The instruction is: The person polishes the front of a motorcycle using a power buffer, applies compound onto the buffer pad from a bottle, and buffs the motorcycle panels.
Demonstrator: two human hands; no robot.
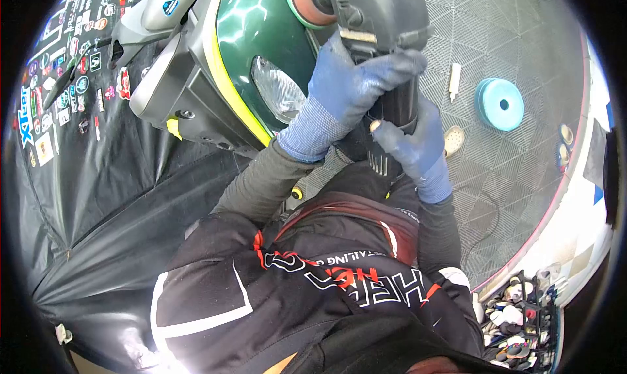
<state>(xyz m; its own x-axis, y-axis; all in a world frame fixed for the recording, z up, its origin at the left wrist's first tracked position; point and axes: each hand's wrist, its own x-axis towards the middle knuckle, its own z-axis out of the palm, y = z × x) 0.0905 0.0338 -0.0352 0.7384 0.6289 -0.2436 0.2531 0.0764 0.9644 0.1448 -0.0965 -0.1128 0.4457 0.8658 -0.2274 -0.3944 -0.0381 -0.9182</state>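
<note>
My left hand (pixel 356 80), in a blue knit glove, wraps round the neck of a black polisher (pixel 382 15) just below its head. Lower down, my right hand (pixel 418 149), gloved alike, is closed round the polisher's body; a bare thumb tip pokes through the glove. An orange foam pad (pixel 309 0) on the tool's head faces left. It is close to a glossy green panel (pixel 261 31) edged by a bright yellow strip (pixel 225 74). A clear lamp lens (pixel 277 90) sits in that panel. Whether the pad touches the panel, I cannot tell.
Grey and black plastic parts (pixel 176 96) of the vehicle stand at left, before a black sticker-covered sheet (pixel 85 198). On the tiled floor are a teal round stool-like thing (pixel 490 96), a white bottle (pixel 454 80) and a beige clog (pixel 454 140). A crowded rack (pixel 522 322) stands lower right.
</note>
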